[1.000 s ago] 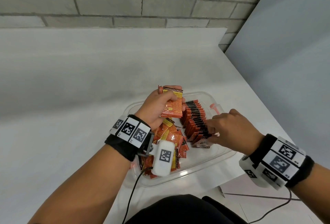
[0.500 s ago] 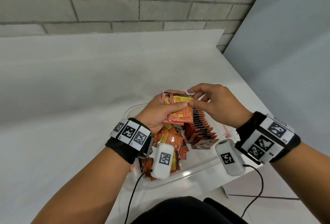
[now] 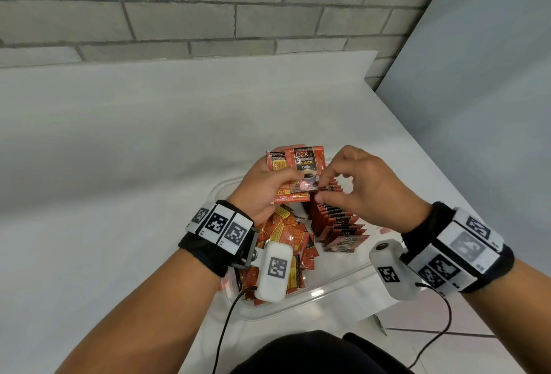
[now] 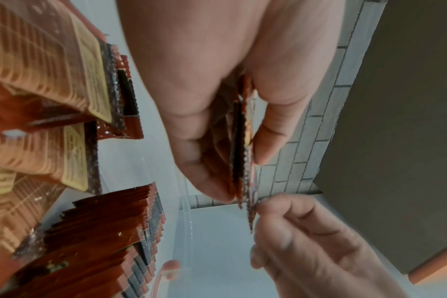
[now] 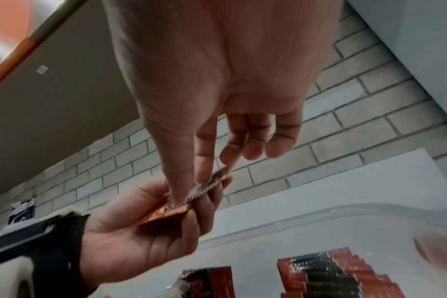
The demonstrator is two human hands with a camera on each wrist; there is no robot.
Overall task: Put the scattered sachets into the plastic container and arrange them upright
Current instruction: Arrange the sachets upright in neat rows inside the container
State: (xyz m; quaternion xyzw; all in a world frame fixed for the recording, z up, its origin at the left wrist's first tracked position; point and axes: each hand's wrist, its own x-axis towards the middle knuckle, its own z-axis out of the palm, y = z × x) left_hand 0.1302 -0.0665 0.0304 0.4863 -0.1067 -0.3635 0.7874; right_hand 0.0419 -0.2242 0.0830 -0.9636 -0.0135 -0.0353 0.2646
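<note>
A clear plastic container (image 3: 337, 285) sits at the table's near edge. Inside it, a row of red-and-black sachets (image 3: 334, 218) stands upright on the right, and a loose heap of sachets (image 3: 286, 233) lies on the left. Above the container my left hand (image 3: 265, 185) grips a small stack of sachets (image 3: 304, 165), seen edge-on in the left wrist view (image 4: 241, 161). My right hand (image 3: 357, 185) pinches the lower edge of the front sachet between thumb and forefinger (image 5: 204, 187). The front sachet shows a black coffee label.
The white table (image 3: 149, 141) stretches left and back to a grey brick wall (image 3: 208, 6). A pale panel (image 3: 492, 105) stands at the right beyond the table's edge. Cables hang from both wrist cameras toward my lap.
My right hand left the upright row, rose to the stack in my left hand and now pinches its front sachet. The left hand lifted the stack slightly.
</note>
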